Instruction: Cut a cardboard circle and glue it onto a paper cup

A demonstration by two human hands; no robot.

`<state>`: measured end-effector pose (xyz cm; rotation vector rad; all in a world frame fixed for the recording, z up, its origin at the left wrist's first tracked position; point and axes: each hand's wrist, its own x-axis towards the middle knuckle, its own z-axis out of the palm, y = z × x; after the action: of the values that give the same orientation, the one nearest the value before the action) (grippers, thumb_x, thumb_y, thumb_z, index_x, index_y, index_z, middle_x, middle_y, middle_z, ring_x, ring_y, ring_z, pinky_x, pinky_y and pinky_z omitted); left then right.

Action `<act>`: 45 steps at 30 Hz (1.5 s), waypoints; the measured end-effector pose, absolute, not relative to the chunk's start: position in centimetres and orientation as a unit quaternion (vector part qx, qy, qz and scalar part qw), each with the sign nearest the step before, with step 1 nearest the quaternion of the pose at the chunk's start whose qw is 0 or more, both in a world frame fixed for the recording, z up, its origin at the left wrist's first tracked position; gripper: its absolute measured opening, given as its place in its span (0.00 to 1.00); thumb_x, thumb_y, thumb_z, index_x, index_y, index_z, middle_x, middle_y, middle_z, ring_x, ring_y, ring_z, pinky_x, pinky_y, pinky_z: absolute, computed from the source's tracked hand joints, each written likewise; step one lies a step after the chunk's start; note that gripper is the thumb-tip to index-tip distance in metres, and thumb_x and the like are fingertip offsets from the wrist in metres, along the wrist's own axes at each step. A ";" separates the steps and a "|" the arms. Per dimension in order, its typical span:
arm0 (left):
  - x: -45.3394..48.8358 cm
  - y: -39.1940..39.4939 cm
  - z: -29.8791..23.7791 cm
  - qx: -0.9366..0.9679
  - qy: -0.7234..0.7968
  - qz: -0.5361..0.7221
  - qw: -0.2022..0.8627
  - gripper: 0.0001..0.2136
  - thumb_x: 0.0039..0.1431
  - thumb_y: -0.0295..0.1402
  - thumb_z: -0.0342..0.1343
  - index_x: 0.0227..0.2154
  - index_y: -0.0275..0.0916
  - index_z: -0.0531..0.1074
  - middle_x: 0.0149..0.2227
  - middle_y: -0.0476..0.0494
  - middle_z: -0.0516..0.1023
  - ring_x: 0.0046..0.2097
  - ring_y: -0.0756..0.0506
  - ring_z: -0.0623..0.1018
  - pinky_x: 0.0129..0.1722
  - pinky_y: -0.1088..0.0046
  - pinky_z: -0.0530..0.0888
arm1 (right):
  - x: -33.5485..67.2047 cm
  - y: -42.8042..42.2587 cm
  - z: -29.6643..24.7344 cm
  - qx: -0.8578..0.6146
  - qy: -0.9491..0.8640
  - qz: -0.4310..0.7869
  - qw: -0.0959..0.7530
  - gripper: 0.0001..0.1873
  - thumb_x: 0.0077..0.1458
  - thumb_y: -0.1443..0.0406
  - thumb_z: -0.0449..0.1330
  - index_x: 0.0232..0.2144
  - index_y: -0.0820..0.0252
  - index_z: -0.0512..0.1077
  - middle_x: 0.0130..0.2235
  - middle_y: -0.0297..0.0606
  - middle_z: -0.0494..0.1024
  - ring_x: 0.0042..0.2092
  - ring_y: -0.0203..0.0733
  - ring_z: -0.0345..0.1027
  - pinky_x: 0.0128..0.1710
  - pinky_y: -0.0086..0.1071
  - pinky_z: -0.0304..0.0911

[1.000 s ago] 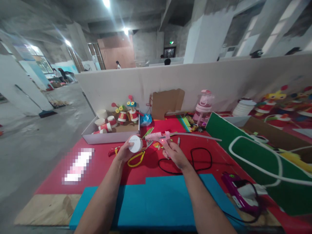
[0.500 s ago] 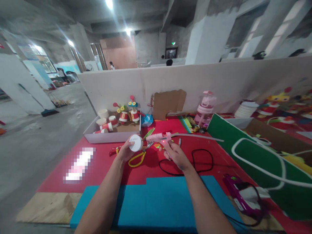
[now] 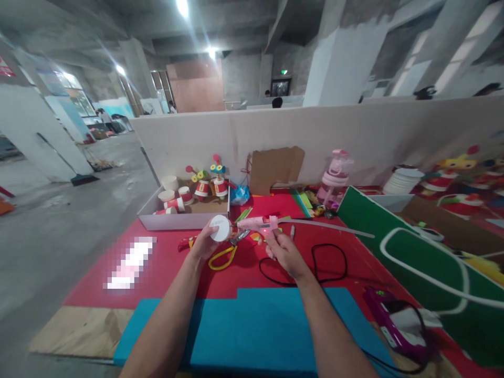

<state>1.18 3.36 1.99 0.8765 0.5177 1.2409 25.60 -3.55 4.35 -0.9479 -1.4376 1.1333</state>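
Paper cup [image 3: 220, 228] in left hand [image 3: 202, 245], beside glue gun [image 3: 258, 224] in right hand [image 3: 285, 254].

Craft workshop, bare concrete hall [image 3: 244, 68], partitioned worktables [image 3: 275, 131]

A low white partition [image 3: 354, 131] runs across the middle of the hall. Behind it, thick concrete pillars [image 3: 338, 58] rise to a bare grey ceiling [image 3: 236, 26] with bright lamps [image 3: 182, 6]. Farther behind it stand a brown board wall [image 3: 197, 86] and a dark opening [image 3: 280, 86]. Left of the partition, grey concrete floor [image 3: 59, 226] stretches toward bright windows [image 3: 74, 100], and a broom [image 3: 84, 179] leans against a white pillar [image 3: 35, 142].
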 end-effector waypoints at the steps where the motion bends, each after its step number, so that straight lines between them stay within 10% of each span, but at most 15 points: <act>1: 1.2 3.4 2.0 0.388 0.235 0.559 0.694 0.27 0.45 0.31 0.63 0.52 0.35 0.69 0.35 0.45 0.79 0.32 0.48 0.77 0.32 0.75 0.72 | 25.6 -3.6 4.4 -0.404 -0.606 0.456 0.511 0.24 0.57 0.44 0.55 0.33 0.59 0.70 0.18 0.28 0.62 0.19 0.32 0.51 0.19 0.29 0.46; 45: 2.3 2.9 3.3 0.311 0.266 0.620 0.670 0.23 0.48 0.29 0.60 0.50 0.36 0.70 0.34 0.45 0.80 0.31 0.47 0.79 0.25 0.76 0.75 | 24.5 -4.0 4.1 -0.473 -0.680 0.278 0.486 0.22 0.63 0.51 0.49 0.43 0.62 0.71 0.20 0.29 0.65 0.21 0.35 0.59 0.22 0.26 0.55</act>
<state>2.27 2.95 3.27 0.7013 0.6000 1.3966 24.48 -3.96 4.07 -1.1499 -1.6553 0.6775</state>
